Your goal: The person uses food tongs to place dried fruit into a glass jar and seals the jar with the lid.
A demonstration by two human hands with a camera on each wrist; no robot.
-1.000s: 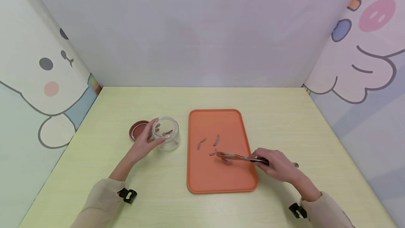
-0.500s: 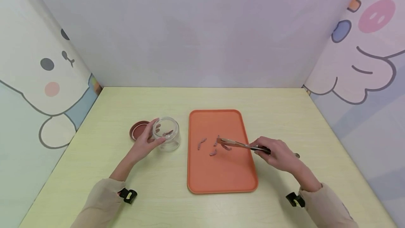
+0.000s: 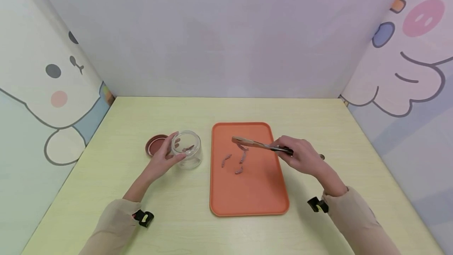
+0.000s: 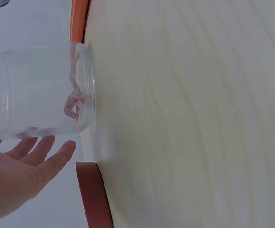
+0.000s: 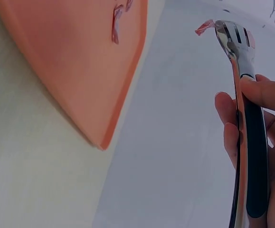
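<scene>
My left hand (image 3: 160, 165) holds a clear glass jar (image 3: 191, 163), thumb at the near side and fingers behind it. Thin pinkish meat-like strips (image 4: 74, 102) lie at the jar's bottom in the left wrist view. My right hand (image 3: 301, 156) grips metal tongs (image 3: 253, 143) with black handles (image 5: 256, 156) and slotted tips. A pinkish strip (image 5: 204, 27) hangs pinched in the tong tips, raised over the orange tray (image 3: 247, 196). Several similar strips (image 3: 239, 171) lie in the tray's middle.
A reddish-brown round lid (image 3: 153, 145) lies left of the jar, partly behind my left hand. The tray is right of the jar on the pale wooden table (image 3: 177, 223). Walls with cartoon animals stand on both sides, and a plain wall (image 3: 226, 42) at the back.
My right hand has moved away from me and slightly left, carrying the tongs and the pinched strip up over the tray. My left hand and the jar have stayed put.
</scene>
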